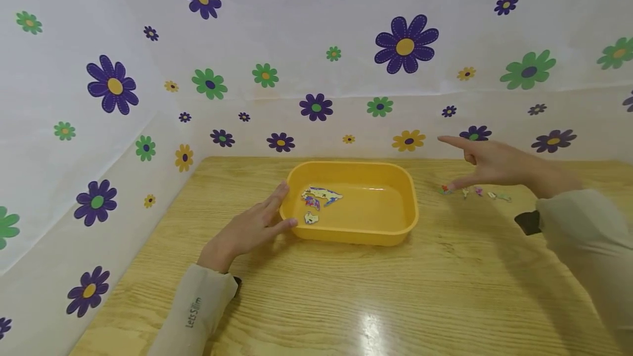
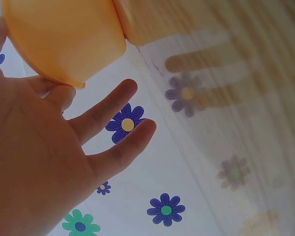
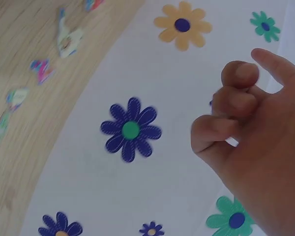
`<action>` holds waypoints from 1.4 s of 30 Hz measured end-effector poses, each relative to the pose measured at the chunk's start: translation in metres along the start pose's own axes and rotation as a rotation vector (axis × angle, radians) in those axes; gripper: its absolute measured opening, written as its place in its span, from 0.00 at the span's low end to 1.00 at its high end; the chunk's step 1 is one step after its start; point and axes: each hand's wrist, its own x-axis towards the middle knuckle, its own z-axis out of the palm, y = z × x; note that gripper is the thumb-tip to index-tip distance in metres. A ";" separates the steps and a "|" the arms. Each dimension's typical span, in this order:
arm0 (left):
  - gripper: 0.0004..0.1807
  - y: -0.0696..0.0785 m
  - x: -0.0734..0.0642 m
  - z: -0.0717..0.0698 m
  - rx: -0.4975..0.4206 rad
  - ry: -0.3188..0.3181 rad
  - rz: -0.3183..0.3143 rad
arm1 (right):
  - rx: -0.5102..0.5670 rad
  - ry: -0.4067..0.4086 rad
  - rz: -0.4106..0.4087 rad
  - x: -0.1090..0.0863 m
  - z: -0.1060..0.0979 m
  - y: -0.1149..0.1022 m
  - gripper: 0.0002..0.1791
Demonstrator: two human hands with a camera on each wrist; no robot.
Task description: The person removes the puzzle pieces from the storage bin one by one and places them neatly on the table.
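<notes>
A yellow plastic tub (image 1: 350,237) stands on the wooden table with several flat, irregular colourful pieces (image 1: 323,195) inside, towards its left end. My left hand (image 1: 249,229) holds the tub's left end, its thumb at the front corner and a finger at the side rim. In the left wrist view, two fingers (image 2: 119,150) stretch out below the tub. My right hand (image 1: 504,162) hovers above a row of small colourful pieces (image 1: 478,192) right of the tub. Its index finger and thumb extend apart, and the other fingers (image 3: 226,105) are curled, holding nothing.
A white sheet with printed flowers (image 1: 405,45) rises behind the table and along its left side. The wooden table top (image 1: 321,295) spreads in front of the tub. The row of small pieces lies near the table's back edge.
</notes>
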 end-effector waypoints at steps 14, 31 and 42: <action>0.51 0.000 0.000 0.001 -0.009 0.000 0.003 | -0.059 0.094 -0.088 0.020 0.013 -0.051 0.56; 0.50 0.000 0.001 0.000 -0.015 0.007 0.005 | -0.030 -0.020 -0.194 0.047 0.032 -0.086 0.62; 0.51 0.000 0.002 0.001 -0.014 -0.002 0.000 | -0.150 -0.032 -0.243 0.065 0.042 -0.108 0.57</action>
